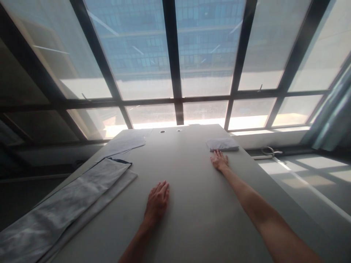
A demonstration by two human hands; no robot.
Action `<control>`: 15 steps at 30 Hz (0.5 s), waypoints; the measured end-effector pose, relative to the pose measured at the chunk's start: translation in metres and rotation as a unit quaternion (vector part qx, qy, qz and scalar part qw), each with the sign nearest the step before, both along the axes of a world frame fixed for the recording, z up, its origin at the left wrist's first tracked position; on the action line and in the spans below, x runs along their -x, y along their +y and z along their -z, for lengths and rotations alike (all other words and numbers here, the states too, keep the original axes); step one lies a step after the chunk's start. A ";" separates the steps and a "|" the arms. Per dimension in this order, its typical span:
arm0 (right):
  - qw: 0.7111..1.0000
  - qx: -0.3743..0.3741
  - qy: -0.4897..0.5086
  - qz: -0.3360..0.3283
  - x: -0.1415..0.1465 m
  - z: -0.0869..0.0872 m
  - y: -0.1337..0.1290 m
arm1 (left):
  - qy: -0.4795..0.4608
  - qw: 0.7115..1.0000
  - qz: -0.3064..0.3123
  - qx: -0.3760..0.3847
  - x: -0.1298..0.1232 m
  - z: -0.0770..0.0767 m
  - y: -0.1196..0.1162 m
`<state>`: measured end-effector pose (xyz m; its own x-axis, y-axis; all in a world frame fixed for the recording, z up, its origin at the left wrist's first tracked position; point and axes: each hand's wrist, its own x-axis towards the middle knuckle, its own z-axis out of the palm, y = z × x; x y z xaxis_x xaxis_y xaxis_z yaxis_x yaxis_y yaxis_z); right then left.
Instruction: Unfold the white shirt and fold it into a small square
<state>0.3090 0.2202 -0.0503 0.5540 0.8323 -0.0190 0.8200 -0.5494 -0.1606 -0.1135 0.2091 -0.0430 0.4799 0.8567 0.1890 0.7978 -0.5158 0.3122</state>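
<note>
My right hand reaches out over the right side of the white table, its fingers spread and their tips at the near edge of a folded white cloth. My left hand rests on the bare tabletop near the middle, fingers stretched out and holding nothing. Left of it lie long folded grey trousers, or a similar garment, on top of another pale folded cloth. Farther back on the left are thin white sheets, paper or cloth; I cannot tell which.
Large dark-framed windows rise beyond the table's far edge. Two small round holes sit near that edge. A blue-grey curtain hangs at the far right. On the sunlit floor at right lies a coiled pale cable.
</note>
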 end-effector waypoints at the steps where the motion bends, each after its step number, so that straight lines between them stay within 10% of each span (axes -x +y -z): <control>1: 1.000 0.001 0.002 0.004 0.004 0.000 -0.002 | -0.001 1.000 -0.001 0.002 0.000 -0.001 -0.001; 15: 0.998 -0.012 -0.004 -0.056 0.085 0.007 -0.056 | -0.004 0.999 -0.008 0.044 -0.004 -0.017 -0.017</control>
